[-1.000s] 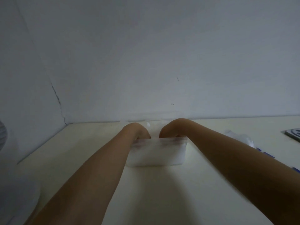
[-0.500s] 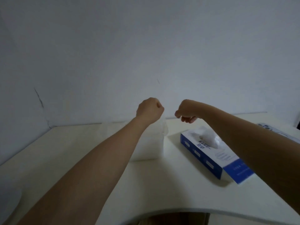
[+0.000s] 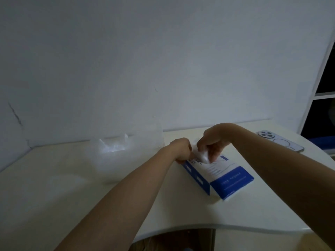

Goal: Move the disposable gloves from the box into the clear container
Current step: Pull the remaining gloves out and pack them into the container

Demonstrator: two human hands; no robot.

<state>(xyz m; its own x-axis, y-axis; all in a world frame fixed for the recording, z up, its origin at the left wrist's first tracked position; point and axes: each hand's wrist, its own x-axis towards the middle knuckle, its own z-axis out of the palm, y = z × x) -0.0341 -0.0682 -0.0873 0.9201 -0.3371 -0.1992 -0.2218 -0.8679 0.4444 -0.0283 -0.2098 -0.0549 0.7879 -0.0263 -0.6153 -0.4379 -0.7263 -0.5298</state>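
left hand (image 3: 181, 150) fingers curl on box (image 3: 228, 178) end, right hand (image 3: 215, 142) fingers pinch a glove (image 3: 203, 157); advise slow straight pull, box pinned to desk (image 3: 72, 196).

Seemingly a dim home room: plain white wall (image 3: 163, 60) with a crack (image 3: 15, 114) at left, a pale curved counter (image 3: 54, 196) carrying a phone (image 3: 280, 143) and a box (image 3: 230, 180), a dark window (image 3: 324, 113) far right.

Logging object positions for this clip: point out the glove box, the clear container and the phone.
glove box (image 3: 232, 180): head view, blue top panel.
clear container (image 3: 116, 169): head view, front wall.
phone (image 3: 281, 143): head view, back face.
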